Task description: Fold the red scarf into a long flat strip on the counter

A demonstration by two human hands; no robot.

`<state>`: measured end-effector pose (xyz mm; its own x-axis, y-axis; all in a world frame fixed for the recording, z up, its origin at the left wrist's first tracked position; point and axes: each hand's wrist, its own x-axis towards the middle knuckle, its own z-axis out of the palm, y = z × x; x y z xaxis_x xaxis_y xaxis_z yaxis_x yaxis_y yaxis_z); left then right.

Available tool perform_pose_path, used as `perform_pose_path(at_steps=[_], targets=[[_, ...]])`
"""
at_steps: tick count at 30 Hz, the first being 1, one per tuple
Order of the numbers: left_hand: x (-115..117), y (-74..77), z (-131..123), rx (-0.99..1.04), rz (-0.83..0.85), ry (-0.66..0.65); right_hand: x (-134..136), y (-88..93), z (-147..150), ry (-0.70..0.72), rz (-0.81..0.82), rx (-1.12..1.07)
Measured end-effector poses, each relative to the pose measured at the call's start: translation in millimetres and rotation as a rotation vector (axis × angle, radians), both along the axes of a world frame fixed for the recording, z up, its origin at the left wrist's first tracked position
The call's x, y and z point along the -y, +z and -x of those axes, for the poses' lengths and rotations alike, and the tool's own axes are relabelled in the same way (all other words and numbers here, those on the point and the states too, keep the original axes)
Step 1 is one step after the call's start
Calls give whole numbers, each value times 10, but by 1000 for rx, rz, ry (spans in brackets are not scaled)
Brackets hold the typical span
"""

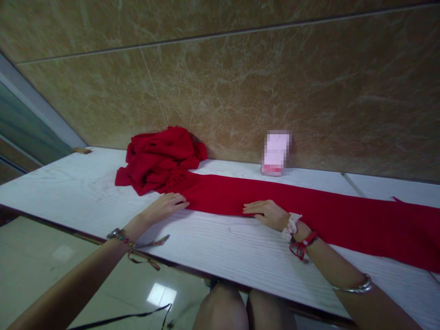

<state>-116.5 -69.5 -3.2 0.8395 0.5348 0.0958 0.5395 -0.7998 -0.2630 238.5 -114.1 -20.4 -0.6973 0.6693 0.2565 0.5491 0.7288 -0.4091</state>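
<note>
A long red scarf (292,201) lies spread flat along the white tabletop and runs out of view at the right. My left hand (171,203) rests at its near left edge, fingers stretched out and touching the cloth, with a ring on one finger. Further right, my right hand (270,213) lies palm down on the scarf's near edge, its fingers extended. Beyond my left hand is a crumpled heap of red fringed cloth (161,153), which meets the scarf's left end. Whether heap and scarf are one piece I cannot tell.
A pink-and-white blurred object (276,152) leans on the marbled brown wall (240,96) behind the scarf. The narrow white table (220,245) has its front edge above my knees (223,307). A small brown piece (81,150) sits at the back left corner.
</note>
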Motion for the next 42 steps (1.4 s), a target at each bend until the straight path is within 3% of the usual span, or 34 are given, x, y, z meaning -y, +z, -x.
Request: perform_pose_path(at_steps=[6,11,16,19,22,24,26,28,31,34,36,39,42], targets=[[-118,71,276,-8,-55,68,-7,-10,-23,29,43,-50],[-110,152,267,93,-182,200,-32,-7,-76,40,115,-138],[-71,231,259,13,121,129,-34,21,-93,68,125,-173],[-106,403,257,139,280,154,-37,23,-103,90,140,-189],[-174,542,79,302,353,175,-43,2,-115,109,173,-202],[-211,505,-143,342,283,194,-44,-1,-107,121,204,-205],[-226,355,-377,302,195,202,-38,35,-96,133,239,-196],[-218,158,-548,178,211,162,-27,115,-112,118,263,-181],[-193,-53,-631,65,236,229,2,244,-267,-93,174,-175],[-186,-90,-592,63,226,261,87,221,-589,-520,-15,-15],[-196,-64,-566,71,225,267,202,103,-839,-772,-37,204],[-227,-32,-561,48,257,305,444,-89,-1202,-912,62,407],[-256,-35,-574,36,286,338,705,-120,-1578,-990,89,410]])
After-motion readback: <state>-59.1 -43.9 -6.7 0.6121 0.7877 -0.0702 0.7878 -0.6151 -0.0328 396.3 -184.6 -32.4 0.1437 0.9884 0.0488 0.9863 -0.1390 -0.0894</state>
